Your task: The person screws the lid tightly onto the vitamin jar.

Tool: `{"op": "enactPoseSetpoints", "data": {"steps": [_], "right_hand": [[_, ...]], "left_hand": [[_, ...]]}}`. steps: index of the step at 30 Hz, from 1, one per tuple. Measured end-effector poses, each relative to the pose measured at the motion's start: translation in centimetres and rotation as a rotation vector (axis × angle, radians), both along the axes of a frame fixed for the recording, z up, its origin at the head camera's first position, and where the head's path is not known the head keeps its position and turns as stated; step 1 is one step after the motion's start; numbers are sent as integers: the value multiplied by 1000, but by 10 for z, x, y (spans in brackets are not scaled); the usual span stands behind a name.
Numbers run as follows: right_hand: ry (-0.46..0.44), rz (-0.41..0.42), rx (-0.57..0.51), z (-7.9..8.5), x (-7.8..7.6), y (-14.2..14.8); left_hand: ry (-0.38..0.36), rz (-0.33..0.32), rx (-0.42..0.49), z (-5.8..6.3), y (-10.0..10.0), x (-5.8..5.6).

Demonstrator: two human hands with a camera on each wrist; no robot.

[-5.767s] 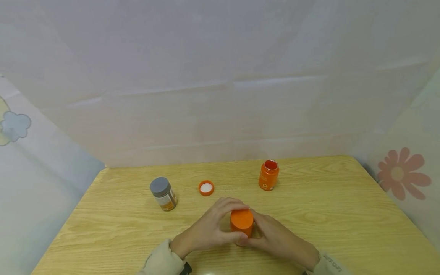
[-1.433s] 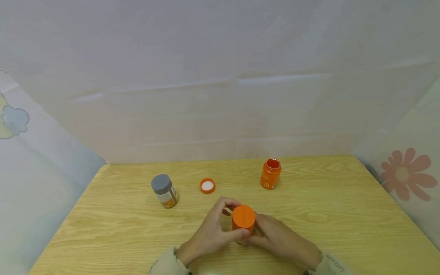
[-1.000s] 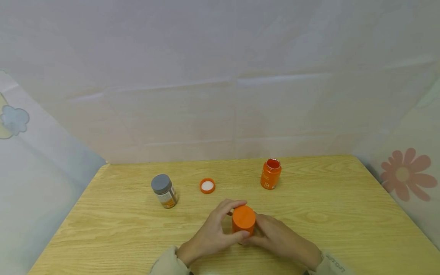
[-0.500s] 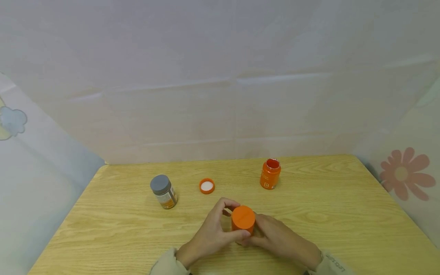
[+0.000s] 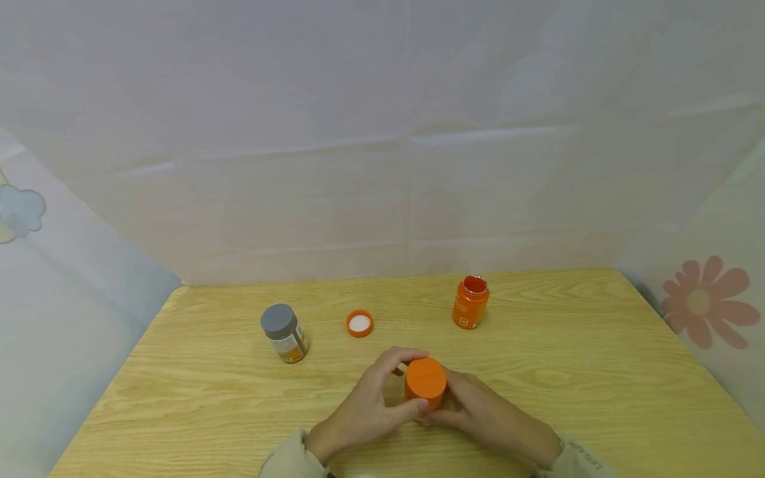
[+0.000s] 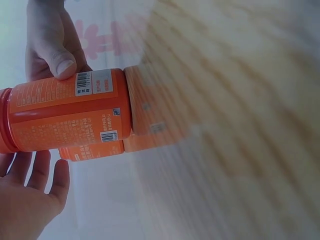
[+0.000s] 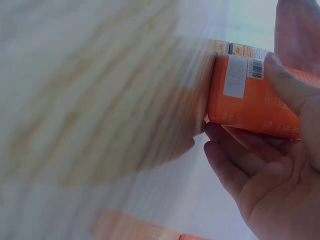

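An orange bottle with an orange lid stands upright near the front of the table. My left hand curves round the lid, thumb on the near side and index finger at the far rim. Lower down, my right hand grips the bottle's body; in the right wrist view its thumb presses beside a barcode label and its other fingers wrap underneath. In the head view the hands and lid hide most of the body.
An open orange bottle stands at the back right. A loose orange lid lies with its white inside up, left of that bottle. A jar with a grey lid stands farther left. Cloth walls enclose the wooden table.
The left hand's index finger has lifted from the lid and come back to its rim, more than once. The right hand keeps its hold on the bottle. The other items stay put.
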State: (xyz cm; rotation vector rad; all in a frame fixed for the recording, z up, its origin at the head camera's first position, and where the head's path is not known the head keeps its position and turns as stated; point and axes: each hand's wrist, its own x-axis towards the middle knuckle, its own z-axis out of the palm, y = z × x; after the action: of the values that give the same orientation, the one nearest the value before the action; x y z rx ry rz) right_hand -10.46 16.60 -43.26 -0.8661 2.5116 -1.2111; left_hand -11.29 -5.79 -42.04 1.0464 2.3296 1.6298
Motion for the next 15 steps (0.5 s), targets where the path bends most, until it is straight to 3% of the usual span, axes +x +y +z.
{"op": "enactPoseSetpoints", "data": {"steps": [5,12,15], "right_hand": [[-1,-5,39,1,0,1],[-10,-10,69,1,-2,1],[-8,1,60,1,-2,1]], "left_hand": [[-44,4,-25,1,0,0],[-88,116,1,1,4,-1],[-93,135,25,1,5,-1]]}}
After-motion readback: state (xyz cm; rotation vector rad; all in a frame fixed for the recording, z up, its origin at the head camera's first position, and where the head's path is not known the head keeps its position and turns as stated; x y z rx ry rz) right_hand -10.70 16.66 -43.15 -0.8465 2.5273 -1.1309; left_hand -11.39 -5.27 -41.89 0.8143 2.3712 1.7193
